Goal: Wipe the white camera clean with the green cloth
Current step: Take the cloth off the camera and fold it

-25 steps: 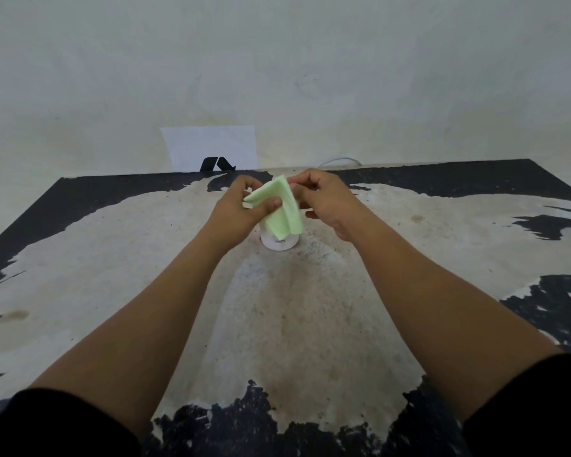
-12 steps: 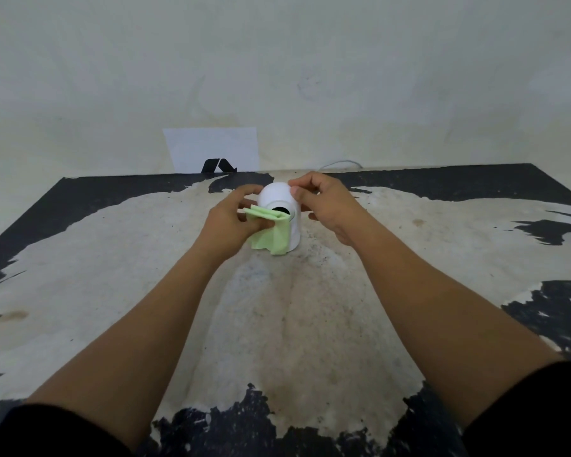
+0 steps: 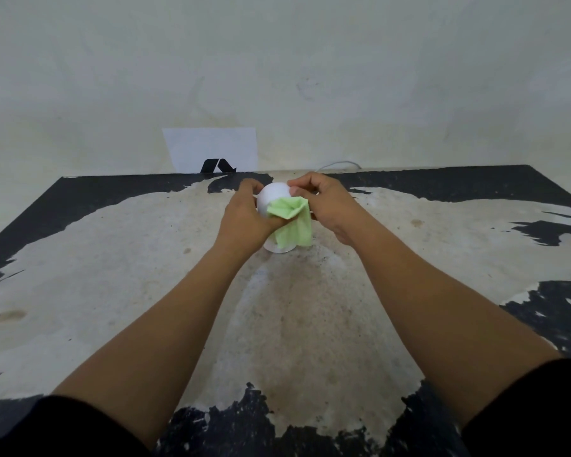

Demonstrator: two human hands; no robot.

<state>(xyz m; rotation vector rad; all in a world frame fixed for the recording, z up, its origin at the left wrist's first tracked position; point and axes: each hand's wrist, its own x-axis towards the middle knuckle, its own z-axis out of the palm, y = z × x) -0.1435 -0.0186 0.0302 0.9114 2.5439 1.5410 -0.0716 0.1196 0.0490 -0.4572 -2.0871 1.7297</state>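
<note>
Mid-wipe: the left hand point(image 3: 244, 219) pinches the green cloth point(image 3: 292, 222) against the white camera's point(image 3: 272, 196) front, the right hand point(image 3: 327, 202) steadies its dome on the counter point(image 3: 112, 258); next, probably rub around.

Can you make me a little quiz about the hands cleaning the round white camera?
1. True or false: the green cloth covers the whole white camera.
2. Which hand pinches the cloth against the camera's front?
3. Where is the camera's base: A) lifted in the air, B) on the worn table, C) cannot tell?

Key:
1. False; its round top shows bare.
2. The left hand; the right hand steadies the camera's top.
3. B.
</note>
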